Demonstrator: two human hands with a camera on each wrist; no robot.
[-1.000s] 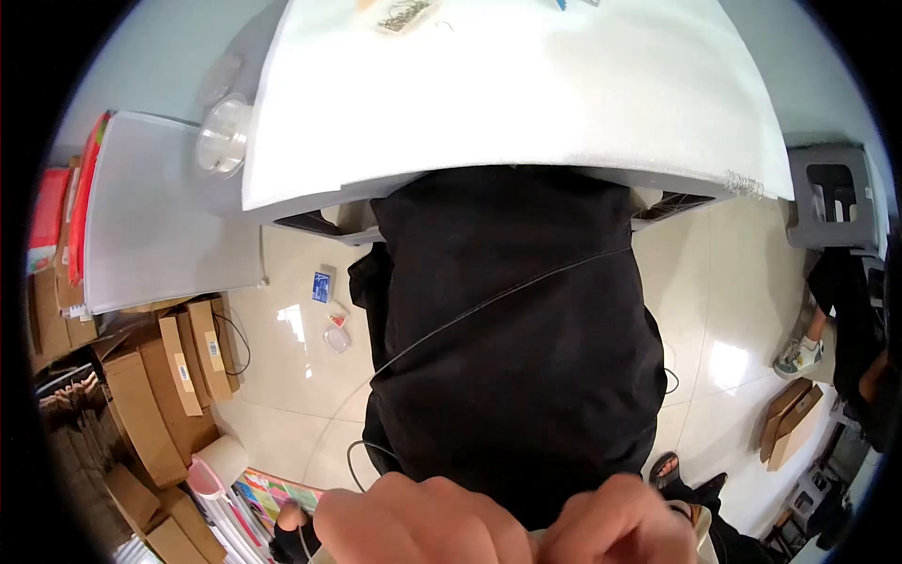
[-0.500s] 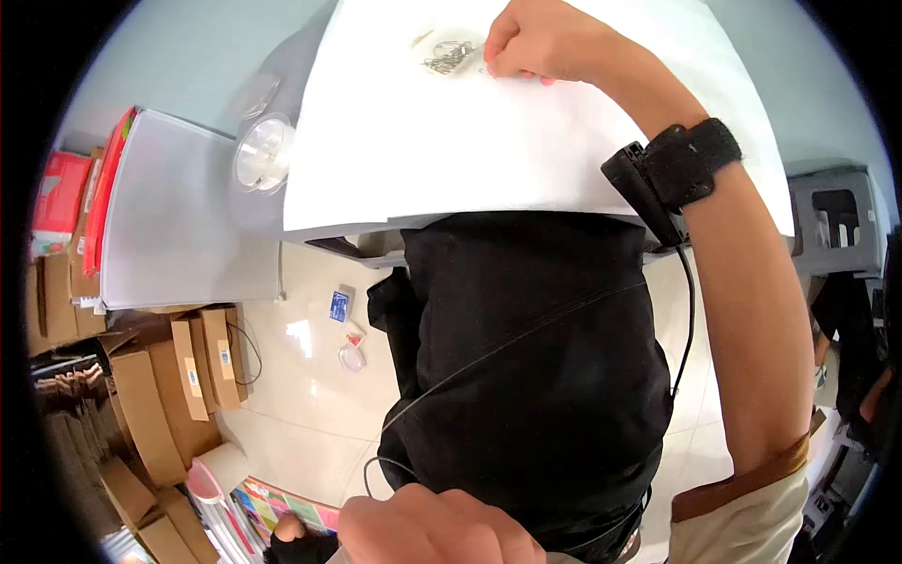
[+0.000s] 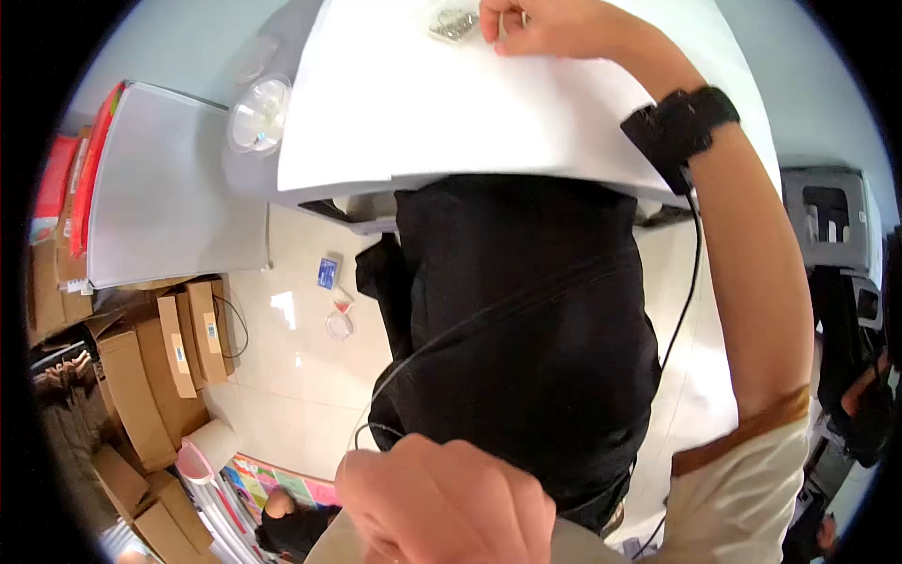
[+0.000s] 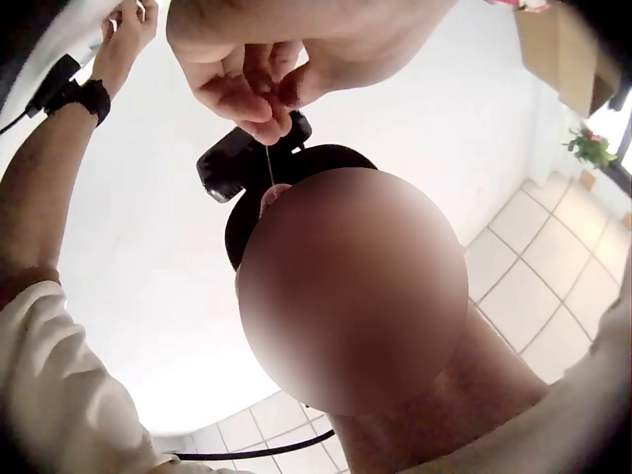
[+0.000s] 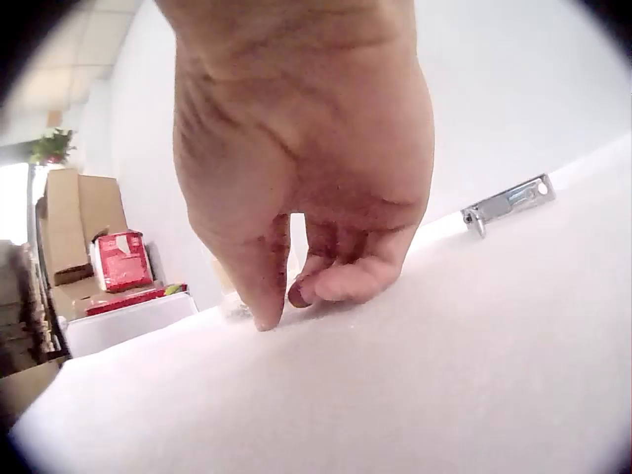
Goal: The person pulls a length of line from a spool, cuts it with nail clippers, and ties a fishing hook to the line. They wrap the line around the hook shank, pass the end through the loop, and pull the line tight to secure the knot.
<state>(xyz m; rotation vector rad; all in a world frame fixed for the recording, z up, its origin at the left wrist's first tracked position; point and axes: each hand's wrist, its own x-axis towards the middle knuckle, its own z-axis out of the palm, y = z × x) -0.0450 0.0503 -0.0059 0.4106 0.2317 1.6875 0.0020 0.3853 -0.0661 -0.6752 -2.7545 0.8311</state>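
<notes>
Low in the head view, my left hand (image 3: 446,503) is held near my body. In the left wrist view its fingertips pinch a thin clear thread (image 4: 269,163), which runs down in front of the face. Over the white table my right hand (image 3: 554,28) reaches out, its thumb and fingers bent and apart. It is right beside a small pile of silvery metal pieces (image 3: 453,26). In the right wrist view the fingertips (image 5: 267,321) are close to the white tabletop, with nothing visible between thumb and fingers.
A flat silvery metal tool (image 5: 509,202) lies on the table past the right hand. Black cloth (image 3: 526,329) covers my lap. Clear plastic tubs (image 3: 258,113) stand left of the table. Cardboard boxes (image 3: 141,385) line the left side, and a grey stool (image 3: 827,216) is at right.
My right hand has left the left hand near my body and reached to the metal pieces on the table. Its thumb and fingers have since parted. The left hand has stayed low.
</notes>
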